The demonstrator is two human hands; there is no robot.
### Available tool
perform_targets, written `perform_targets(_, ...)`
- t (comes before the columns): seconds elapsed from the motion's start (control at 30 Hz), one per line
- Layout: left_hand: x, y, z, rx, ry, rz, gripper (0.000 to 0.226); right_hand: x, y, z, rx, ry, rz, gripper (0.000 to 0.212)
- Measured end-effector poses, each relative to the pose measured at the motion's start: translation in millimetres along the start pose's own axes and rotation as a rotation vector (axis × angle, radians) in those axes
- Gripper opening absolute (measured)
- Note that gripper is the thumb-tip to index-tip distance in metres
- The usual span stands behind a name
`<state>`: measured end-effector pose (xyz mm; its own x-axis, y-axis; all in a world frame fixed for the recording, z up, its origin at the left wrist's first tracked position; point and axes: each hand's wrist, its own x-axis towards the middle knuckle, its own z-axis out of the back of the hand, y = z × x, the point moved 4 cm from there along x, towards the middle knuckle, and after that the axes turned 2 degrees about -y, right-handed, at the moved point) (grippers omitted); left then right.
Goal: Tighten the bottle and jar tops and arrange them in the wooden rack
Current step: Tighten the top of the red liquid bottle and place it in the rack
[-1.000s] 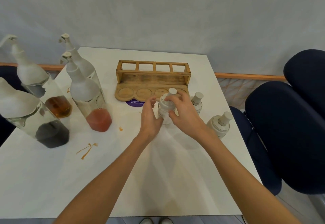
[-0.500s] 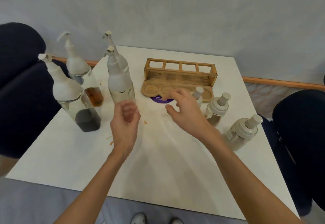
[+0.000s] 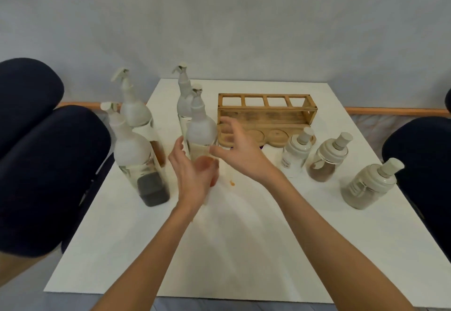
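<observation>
While the bottle stands between them, left grip and right grip have fingers spread, unclasped.

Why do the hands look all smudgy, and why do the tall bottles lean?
Head view: the left hand and right hand are smeared by motion blur, while the wooden rack looks sharper; its wide-angle lens makes the dark-liquid bottle lean outward.

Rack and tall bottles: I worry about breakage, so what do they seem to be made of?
The rack looks like bare pale wood, matte, its grain showing. The bottle with dark liquid seems clear glass or hard plastic, since the liquid shows through; its frosted off-white top is probably plastic.
</observation>
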<state>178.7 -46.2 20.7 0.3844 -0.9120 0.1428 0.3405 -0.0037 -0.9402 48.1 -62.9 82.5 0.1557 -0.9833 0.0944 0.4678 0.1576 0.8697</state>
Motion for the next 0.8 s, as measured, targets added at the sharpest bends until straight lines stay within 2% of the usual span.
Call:
perform_targets(0.1, 8.2, 13.6, -6.5, -0.069, 0.102, 0.044, 0.097, 12.3, 7.6, -16.0, 0.048, -0.020, 0.004, 0.081)
perform_targets(0.33, 12.8, 15.8, -8.9, -0.116, 0.226, 0.101, 0.077, 20.4, 10.5, -28.1, 0.065, -0.078, 0.021, 0.068)
perform_targets(0.5, 20.7, 19.9, -4.9, -0.070, 0.261, 0.110, 0.059, 23.7, 6.4, -25.7, 0.086, -0.097, -0.013, 0.066)
perform_targets(0.8, 21.5, 25.3, -3.6, -0.038, 0.319, 0.099, 0.053, 20.2, 3.7, -15.6, 0.078, -0.039, -0.040, 0.066)
